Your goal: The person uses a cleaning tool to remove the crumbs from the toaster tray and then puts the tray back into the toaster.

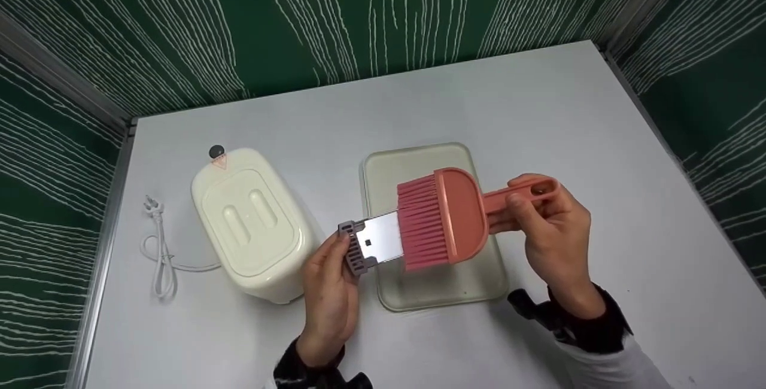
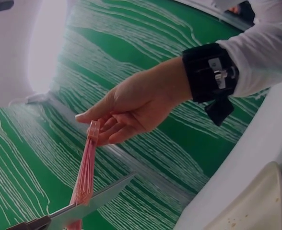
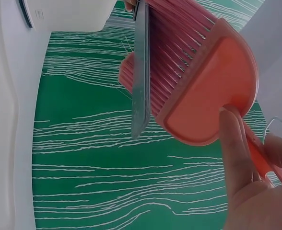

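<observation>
My left hand (image 1: 332, 284) grips the grey slotted end of a flat, shiny metal crumb tray (image 1: 383, 238), thumb on top. Over the tray's right end spread the pink bristles of a dusting brush (image 1: 464, 215). My right hand (image 1: 553, 242) holds that brush by its handle, thumb along the top. In the left wrist view, the tray (image 2: 107, 194) appears edge-on, crossing the bristles (image 2: 86, 177). The right wrist view shows bristles on both sides of the tray (image 3: 141, 72). Below both hands lies a cream rectangular tray (image 1: 383, 179) on the table; small crumbs (image 2: 234, 221) dot its surface.
A cream toaster (image 1: 254, 221) with a lid on top stands left of the hands, a dark knob (image 1: 216, 151) at its far end. Its white cord and plug (image 1: 157, 212) lie further left. Green, white-streaked panels (image 1: 287, 24) border the white table (image 1: 538, 102).
</observation>
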Tool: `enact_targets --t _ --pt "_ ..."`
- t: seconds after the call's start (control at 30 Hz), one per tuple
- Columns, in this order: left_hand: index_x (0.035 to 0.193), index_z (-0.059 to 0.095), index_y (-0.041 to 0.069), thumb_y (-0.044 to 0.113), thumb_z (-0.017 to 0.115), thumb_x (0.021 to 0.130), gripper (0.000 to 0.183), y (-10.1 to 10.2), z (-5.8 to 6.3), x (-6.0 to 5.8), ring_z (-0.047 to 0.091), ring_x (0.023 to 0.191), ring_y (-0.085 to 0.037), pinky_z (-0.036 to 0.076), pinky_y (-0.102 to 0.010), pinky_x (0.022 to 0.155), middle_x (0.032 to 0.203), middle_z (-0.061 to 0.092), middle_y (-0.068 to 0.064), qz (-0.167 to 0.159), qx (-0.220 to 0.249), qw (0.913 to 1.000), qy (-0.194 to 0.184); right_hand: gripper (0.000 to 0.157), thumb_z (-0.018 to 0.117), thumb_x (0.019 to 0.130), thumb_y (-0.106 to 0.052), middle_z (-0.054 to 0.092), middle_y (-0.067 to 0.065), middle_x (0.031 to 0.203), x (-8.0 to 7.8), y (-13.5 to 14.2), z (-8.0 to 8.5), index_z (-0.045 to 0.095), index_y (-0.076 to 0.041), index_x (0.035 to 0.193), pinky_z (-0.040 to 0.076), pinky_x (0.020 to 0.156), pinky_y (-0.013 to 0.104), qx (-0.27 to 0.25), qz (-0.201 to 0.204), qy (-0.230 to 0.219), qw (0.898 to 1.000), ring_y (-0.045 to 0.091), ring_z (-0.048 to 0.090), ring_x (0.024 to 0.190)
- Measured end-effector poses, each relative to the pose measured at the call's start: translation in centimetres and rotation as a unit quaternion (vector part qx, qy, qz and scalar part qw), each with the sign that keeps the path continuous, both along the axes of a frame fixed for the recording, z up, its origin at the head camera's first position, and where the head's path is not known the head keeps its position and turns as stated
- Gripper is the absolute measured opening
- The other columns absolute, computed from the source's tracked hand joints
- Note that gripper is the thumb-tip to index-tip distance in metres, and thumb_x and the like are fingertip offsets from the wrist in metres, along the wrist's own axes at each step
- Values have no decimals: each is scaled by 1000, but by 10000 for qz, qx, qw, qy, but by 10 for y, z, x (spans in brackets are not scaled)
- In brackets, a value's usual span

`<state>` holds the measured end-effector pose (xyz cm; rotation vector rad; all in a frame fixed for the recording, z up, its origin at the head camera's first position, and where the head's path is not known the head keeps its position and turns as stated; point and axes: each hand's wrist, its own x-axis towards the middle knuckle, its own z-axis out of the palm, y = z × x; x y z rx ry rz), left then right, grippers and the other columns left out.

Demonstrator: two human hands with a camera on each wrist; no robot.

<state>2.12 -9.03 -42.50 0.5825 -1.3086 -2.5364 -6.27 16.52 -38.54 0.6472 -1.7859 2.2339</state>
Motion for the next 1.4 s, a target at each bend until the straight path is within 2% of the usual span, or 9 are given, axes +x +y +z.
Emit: enact_targets --t 0.3,0.57,0.87,1.4 --pt "129 63 -16 5 47 109 32 0 -1 -1 66 102 -20 57 -29 83 116 69 -17 204 89 9997 75 14 58 102 11 74 23 90 -5 8 4 59 19 113 62 62 35 51 -322 -49 9995 25 77 70" --pt "125 64 -15 7 47 110 32 -2 -2 -1 66 104 -22 57 -30 84 114 68 -18 212 -96 9996 164 15 58 102 11 73 23 90 -7 12 4 59 19 114 62 63 34 48 -408 -53 9991 25 76 69" --pt "126 64 -15 7 46 110 33 -1 -2 -1 66 106 -23 57 -32 86 116 68 -19 269 -95 9993 236 14 60 101 11 75 21 93 -9 14 4 60 17 113 62 63 33 105 -635 -92 9979 23 77 69" --pt "125 66 -13 6 45 110 32 -2 0 -1 66 104 -23 57 -32 88 114 68 -19 415 8 9986 313 12 61 99 13 75 25 92 -14 17 4 60 18 110 62 62 33 -105 -819 18 9966 25 76 68"
